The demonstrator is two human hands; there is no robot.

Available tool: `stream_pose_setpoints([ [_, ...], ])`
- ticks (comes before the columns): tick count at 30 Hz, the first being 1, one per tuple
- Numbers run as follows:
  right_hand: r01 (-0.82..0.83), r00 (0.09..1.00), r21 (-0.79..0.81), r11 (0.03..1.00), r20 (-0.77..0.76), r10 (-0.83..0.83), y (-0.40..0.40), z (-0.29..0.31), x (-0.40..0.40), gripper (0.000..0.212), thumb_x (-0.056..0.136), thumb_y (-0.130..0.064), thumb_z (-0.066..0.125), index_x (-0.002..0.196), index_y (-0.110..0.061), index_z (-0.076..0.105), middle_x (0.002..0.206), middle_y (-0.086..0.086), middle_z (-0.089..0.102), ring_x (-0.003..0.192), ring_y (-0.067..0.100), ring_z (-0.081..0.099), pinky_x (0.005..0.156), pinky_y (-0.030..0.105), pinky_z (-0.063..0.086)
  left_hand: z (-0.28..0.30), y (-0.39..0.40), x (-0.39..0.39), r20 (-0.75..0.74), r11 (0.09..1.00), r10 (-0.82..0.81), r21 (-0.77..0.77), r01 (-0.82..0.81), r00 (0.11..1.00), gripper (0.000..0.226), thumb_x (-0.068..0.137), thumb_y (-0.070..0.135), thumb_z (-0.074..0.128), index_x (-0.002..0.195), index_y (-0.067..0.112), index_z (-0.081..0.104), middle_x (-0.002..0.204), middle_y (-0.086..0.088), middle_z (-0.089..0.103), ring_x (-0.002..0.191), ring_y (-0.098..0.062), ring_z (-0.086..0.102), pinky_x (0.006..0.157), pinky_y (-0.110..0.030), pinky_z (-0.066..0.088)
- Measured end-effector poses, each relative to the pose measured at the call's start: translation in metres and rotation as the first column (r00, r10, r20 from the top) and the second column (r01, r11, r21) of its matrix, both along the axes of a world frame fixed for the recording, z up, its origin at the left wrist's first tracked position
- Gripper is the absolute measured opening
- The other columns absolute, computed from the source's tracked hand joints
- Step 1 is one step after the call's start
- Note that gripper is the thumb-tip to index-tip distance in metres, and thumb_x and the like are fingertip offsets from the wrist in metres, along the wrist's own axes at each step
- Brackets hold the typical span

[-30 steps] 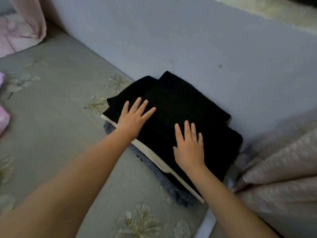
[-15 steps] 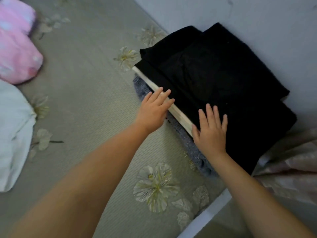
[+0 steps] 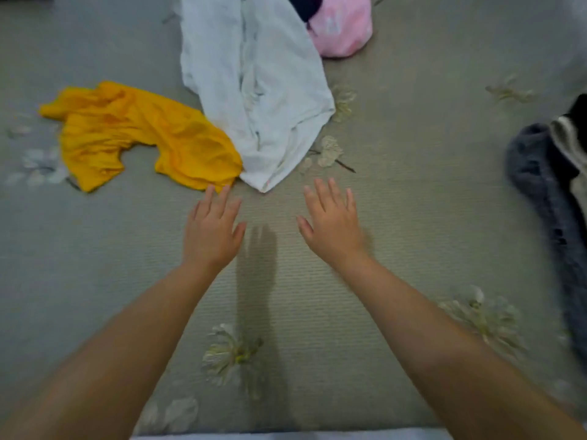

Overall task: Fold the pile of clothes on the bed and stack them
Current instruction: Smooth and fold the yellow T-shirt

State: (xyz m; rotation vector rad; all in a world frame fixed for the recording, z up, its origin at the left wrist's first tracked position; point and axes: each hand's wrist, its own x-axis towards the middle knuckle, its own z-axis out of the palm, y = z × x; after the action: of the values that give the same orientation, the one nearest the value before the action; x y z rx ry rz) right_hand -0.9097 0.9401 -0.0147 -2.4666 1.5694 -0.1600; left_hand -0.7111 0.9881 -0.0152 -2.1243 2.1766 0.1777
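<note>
Grey-green bedcover [image 3: 413, 217] with pale printed flowers fills nearly the whole frame, and both bare forearms reach up across it from the bottom corners. At the centre, the left hand [image 3: 211, 231] is spread flat with its fingers straight and holds nothing; its fingertips lie just beside the lower edge of a crumpled yellow garment [image 3: 139, 138], which sprawls unfolded across the left of the frame. Whether those fingertips actually touch the yellow cloth cannot be told. To its right, the right hand [image 3: 332, 225] is likewise wide and empty, fingers straight and slightly fanned, just below the pointed lower corner of a white garment [image 3: 254, 90]. That white piece runs loose and rumpled from the top centre down to the middle of the frame, overlapping the right end of the yellow one. Behind it, at the top, a pink garment [image 3: 343, 30] sits bunched, with a bit of dark cloth just beside it. At the right edge, well apart from both hands, lies the folded stack [image 3: 546, 185]: a dark grey fleecy piece at the bottom, a cream layer and black cloth above it, all partly cut off by the frame.
</note>
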Motion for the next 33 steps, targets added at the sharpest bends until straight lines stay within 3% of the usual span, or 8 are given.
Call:
stream_pose_setpoints([
  [7,-0.095,0.991,0.076,0.993,-0.091,0.101,0.020,-0.024,0.145,0.049,0.074,-0.029,0.055,0.111,0.001,0.064,0.116,0.024,0.062,0.108,0.042,0.059,0.083,0.058,0.046,-0.025,0.082,0.165,-0.073,0.964,0.267,0.015,-0.267,0.961,0.043,0.083,0.027,0.048,0.107,-0.005,0.064,0.114,-0.028,0.061,0.107,-0.049,0.056,0.081,-0.057,0.048],
  [11,-0.094,0.981,0.135,0.986,-0.158,0.115,0.007,-0.042,0.188,0.050,0.075,-0.030,0.051,0.110,0.005,0.063,0.113,0.026,0.062,0.106,0.045,0.059,0.082,0.055,0.048,-0.058,0.097,0.218,-0.156,0.896,0.443,0.054,-0.440,0.883,0.050,0.094,0.022,0.050,0.138,0.003,0.038,0.148,-0.018,0.030,0.140,-0.035,0.019,0.111,-0.047,0.020],
  [15,-0.043,0.981,0.091,0.995,-0.183,0.059,-0.018,-0.055,0.220,0.056,0.082,-0.032,0.047,0.121,0.006,0.055,0.125,0.028,0.054,0.118,0.048,0.048,0.090,0.057,0.042,-0.091,0.091,0.246,-0.238,0.872,0.489,0.091,-0.482,0.839,0.054,0.098,0.034,0.033,0.147,0.012,0.020,0.155,-0.006,0.011,0.144,-0.023,0.002,0.115,-0.035,0.004],
  [22,-0.125,0.972,0.090,0.988,-0.187,0.140,-0.059,-0.078,0.298,0.061,0.090,-0.036,0.054,0.138,-0.001,0.038,0.144,0.020,0.037,0.134,0.034,0.032,0.108,0.044,0.026,-0.127,0.082,0.258,-0.255,0.906,0.422,0.078,-0.416,0.870,0.059,0.083,0.037,0.033,0.120,-0.002,0.058,0.127,-0.019,0.056,0.118,-0.036,0.053,0.100,-0.040,0.021],
  [25,-0.081,0.957,0.123,0.989,-0.269,0.112,-0.072,-0.091,0.342,0.060,0.094,-0.038,0.046,0.143,-0.007,0.030,0.149,0.012,0.028,0.137,0.027,0.026,0.107,0.039,0.024,-0.131,0.084,0.260,-0.279,0.908,0.412,0.041,-0.418,0.867,0.058,0.083,0.036,0.034,0.121,-0.001,0.057,0.128,-0.018,0.055,0.124,-0.030,0.041,0.110,-0.035,0.011],
  [28,0.003,0.957,0.047,0.999,-0.288,0.011,-0.081,-0.100,0.362,0.035,0.095,-0.028,0.044,0.118,-0.002,0.053,0.129,0.016,0.048,0.119,0.030,0.042,0.086,0.037,0.034,-0.134,0.082,0.262,-0.293,0.907,0.412,0.043,-0.419,0.863,0.059,0.083,0.036,0.034,0.123,-0.001,0.055,0.130,-0.018,0.054,0.125,-0.026,0.032,0.113,-0.030,-0.003],
  [30,0.019,0.960,0.012,1.000,-0.278,-0.015,-0.080,-0.104,0.359,0.022,0.092,-0.014,0.044,0.100,0.001,0.057,0.112,0.019,0.053,0.107,0.031,0.047,0.071,0.037,0.028,-0.135,0.082,0.262,-0.278,0.908,0.405,0.010,-0.419,0.871,0.059,0.083,0.035,0.034,0.124,-0.002,0.054,0.130,-0.019,0.053,0.125,-0.026,0.031,0.112,-0.032,0.000],
  [33,0.023,0.994,0.086,0.996,-0.110,-0.013,-0.065,-0.103,0.343,0.018,0.090,-0.007,0.043,0.091,0.006,0.055,0.102,0.026,0.055,0.099,0.035,0.050,0.071,0.040,0.027,-0.135,0.082,0.260,-0.262,0.910,0.396,-0.018,-0.415,0.880,0.058,0.084,0.035,0.034,0.124,-0.003,0.054,0.129,-0.020,0.054,0.126,-0.028,0.034,0.108,-0.037,0.010],
])
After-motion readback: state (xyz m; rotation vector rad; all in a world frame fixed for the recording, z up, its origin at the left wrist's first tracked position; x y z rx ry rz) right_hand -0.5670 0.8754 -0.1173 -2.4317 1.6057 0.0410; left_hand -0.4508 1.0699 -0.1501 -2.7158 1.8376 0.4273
